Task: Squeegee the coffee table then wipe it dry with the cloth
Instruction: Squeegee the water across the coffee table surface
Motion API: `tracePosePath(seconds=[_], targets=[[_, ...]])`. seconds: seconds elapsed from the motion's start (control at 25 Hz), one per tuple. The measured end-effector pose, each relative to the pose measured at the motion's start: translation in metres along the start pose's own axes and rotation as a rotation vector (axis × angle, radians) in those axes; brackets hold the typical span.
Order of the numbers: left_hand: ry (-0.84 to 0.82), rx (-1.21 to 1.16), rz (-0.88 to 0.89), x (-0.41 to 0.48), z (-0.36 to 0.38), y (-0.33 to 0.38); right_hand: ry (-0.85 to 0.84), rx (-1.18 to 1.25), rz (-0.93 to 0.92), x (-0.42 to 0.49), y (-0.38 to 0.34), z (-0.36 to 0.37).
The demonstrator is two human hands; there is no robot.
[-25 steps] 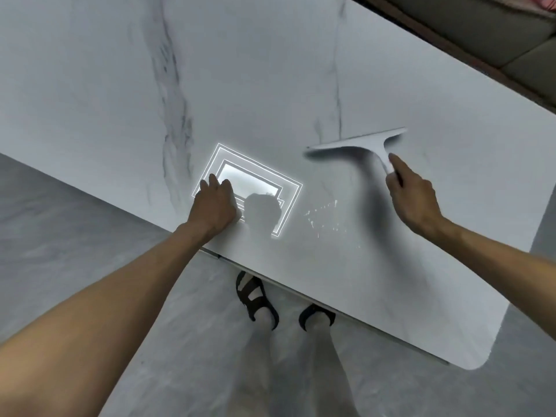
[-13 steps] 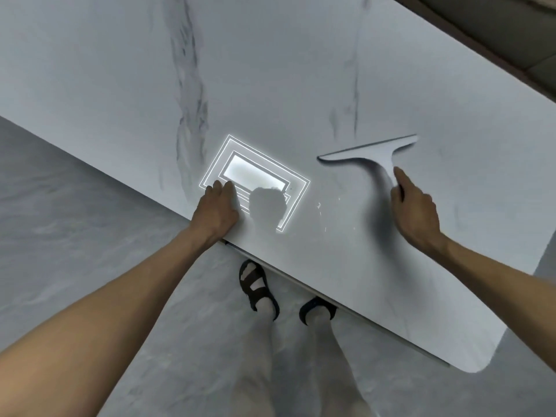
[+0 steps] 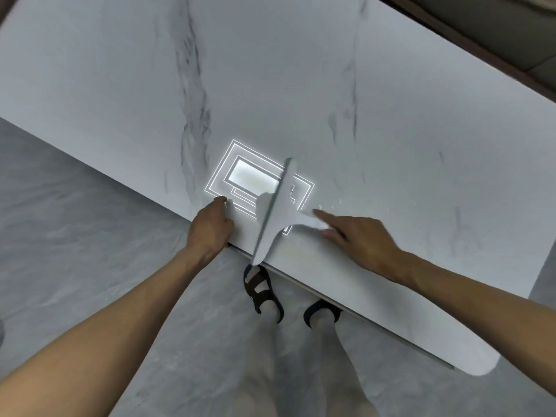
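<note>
A white squeegee point(image 3: 275, 210) lies across the near edge of the white marble coffee table point(image 3: 301, 85), its blade running from the table surface out past the edge. My right hand point(image 3: 355, 236) is shut on its handle, index finger stretched along it. My left hand point(image 3: 210, 227) rests on the table's near edge just left of the blade, fingers curled over the rim with nothing in it. A few water droplets point(image 3: 340, 201) glisten to the right of the blade. No cloth is in view.
A bright rectangular ceiling-light reflection point(image 3: 252, 179) shines on the tabletop by my hands. Grey marble-pattern floor point(image 3: 75, 221) lies to the left and below. My sandalled feet point(image 3: 264, 290) stand under the table edge. A dark sofa edge point(image 3: 511, 40) runs at the top right.
My right hand has swept the squeegee leftward and toward me, turning its blade from crosswise to nearly lengthwise, ending at the near edge beside my left hand. The left hand has stayed on the edge.
</note>
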State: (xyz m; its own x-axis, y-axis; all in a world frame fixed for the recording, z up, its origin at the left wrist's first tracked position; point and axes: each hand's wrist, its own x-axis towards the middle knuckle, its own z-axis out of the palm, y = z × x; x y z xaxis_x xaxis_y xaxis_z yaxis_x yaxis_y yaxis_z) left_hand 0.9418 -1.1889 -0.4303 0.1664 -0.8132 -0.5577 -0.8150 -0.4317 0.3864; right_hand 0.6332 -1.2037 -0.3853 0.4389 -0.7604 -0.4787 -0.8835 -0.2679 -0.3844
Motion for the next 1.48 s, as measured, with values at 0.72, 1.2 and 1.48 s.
tracePosePath(seconds=[0.72, 1.2, 1.48], targets=[[-0.176, 0.286, 0.106, -0.030, 0.065, 0.089, 0.052, -0.112, 0.285, -0.114, 0.142, -0.012], [-0.111, 0.159, 0.099, -0.060, 0.101, 0.107, -0.028, -0.092, -0.083, -0.063, 0.081, 0.048], [-0.267, 0.140, -0.015, -0.070, 0.133, 0.167, 0.053, -0.118, 0.225, -0.142, 0.221, 0.003]])
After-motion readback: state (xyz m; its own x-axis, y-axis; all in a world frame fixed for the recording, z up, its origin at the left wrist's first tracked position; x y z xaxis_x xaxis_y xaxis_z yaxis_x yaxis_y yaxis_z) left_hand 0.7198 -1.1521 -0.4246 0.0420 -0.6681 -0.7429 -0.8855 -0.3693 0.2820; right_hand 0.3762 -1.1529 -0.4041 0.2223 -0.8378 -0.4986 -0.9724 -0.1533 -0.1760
